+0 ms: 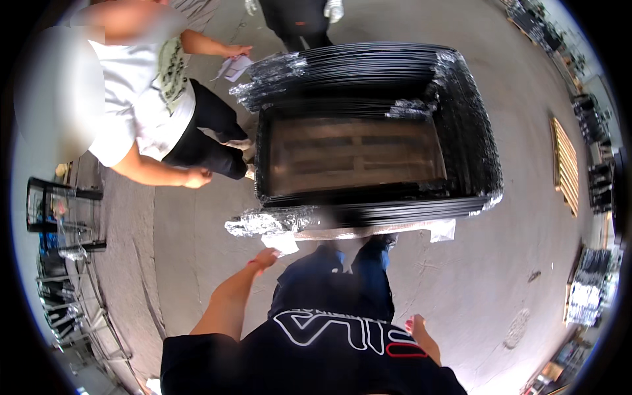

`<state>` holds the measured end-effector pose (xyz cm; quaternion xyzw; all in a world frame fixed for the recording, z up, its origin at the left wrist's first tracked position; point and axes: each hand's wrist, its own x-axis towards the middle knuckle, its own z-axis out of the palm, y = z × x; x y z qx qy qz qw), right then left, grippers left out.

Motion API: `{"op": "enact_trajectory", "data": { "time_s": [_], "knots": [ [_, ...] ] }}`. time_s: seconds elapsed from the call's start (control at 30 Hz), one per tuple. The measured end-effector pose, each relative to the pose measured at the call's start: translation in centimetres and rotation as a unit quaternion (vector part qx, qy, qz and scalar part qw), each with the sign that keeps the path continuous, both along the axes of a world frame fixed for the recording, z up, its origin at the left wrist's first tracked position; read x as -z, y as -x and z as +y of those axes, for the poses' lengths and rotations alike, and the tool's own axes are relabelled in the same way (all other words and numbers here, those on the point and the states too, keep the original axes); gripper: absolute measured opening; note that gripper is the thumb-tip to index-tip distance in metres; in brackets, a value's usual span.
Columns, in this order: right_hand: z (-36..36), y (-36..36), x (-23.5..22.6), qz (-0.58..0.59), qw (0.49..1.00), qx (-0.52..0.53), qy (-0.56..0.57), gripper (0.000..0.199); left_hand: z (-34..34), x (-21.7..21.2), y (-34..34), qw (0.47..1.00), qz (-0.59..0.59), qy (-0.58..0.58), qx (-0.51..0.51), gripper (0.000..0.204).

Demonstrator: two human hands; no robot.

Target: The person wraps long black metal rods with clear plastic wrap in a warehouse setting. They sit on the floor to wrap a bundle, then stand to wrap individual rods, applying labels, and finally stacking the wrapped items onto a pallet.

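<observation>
head view | left fisheye, head-worn | looking down | shirt (329,365) close, black stack (471,135) farther

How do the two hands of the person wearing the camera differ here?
The left hand reaches forward to the edge of a white sheet; the right hand is held back beside the dark shirt. The left hand is close to the partly wrapped black stack, while the right hand is well apart from it. Both hands are bare.

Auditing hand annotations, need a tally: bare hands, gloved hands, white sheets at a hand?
Bare hands: 4 (wearer's left hand, wearer's right hand, white-shirted co-worker's pair)
Gloved hands: 2
White sheets: 2
Total: 8
</observation>
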<state>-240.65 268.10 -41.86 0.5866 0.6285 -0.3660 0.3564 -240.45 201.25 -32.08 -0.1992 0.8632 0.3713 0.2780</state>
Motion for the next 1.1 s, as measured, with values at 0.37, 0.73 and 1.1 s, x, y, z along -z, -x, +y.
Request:
{"op": "enact_trajectory", "data": {
  "time_s": [0.37,0.73,1.1],
  "knots": [
    [-10.4,11.9,-5.4,0.203,0.959,-0.140,0.141,0.019,-0.5,-5.1,-5.8,0.901,-0.057,-0.141,-0.405,0.030],
    [-27.0,22.8,-12.6,0.339,0.754,-0.465,0.318,0.026,10.0,-1.8,1.8,0.935,0.054,-0.285,-0.204,0.024],
    [3.3,16.6,-4.1,0.029,0.974,-0.160,0.157,0.016,12.6,-6.5,-7.5,0.775,-0.133,-0.260,-0.561,0.032]
  ]
}}
